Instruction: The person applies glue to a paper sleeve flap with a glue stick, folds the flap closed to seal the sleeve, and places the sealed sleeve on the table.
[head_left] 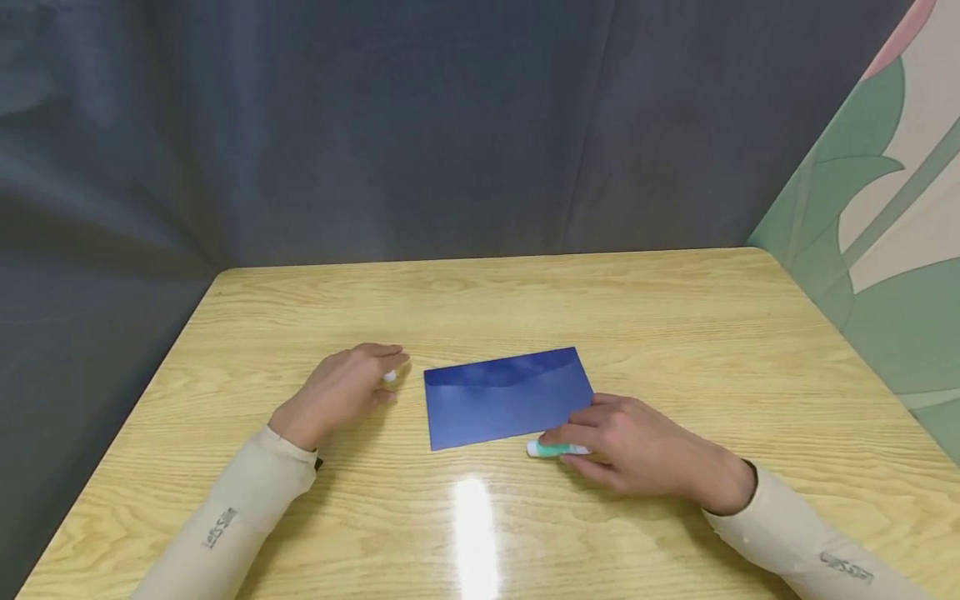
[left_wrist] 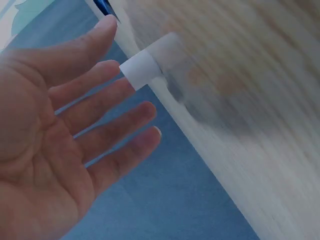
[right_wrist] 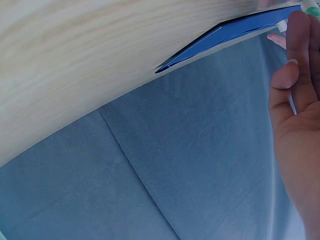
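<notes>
A dark blue envelope lies on the wooden table, its flap edge toward the back. To its left, my left hand has its fingers extended around a small white cap. The left wrist view shows that cap resting on the tabletop just past the fingertips, the palm holding nothing. At the envelope's front right corner, my right hand hovers over a green and white glue stick lying on its side. Index finger and thumb lie either side of the stick, fairly straight; their contact with it is partly hidden.
The wooden table ends at a dark cloth hanging behind and on the left. A leaf-patterned panel borders the right side. A bright light reflection falls on the table's front part.
</notes>
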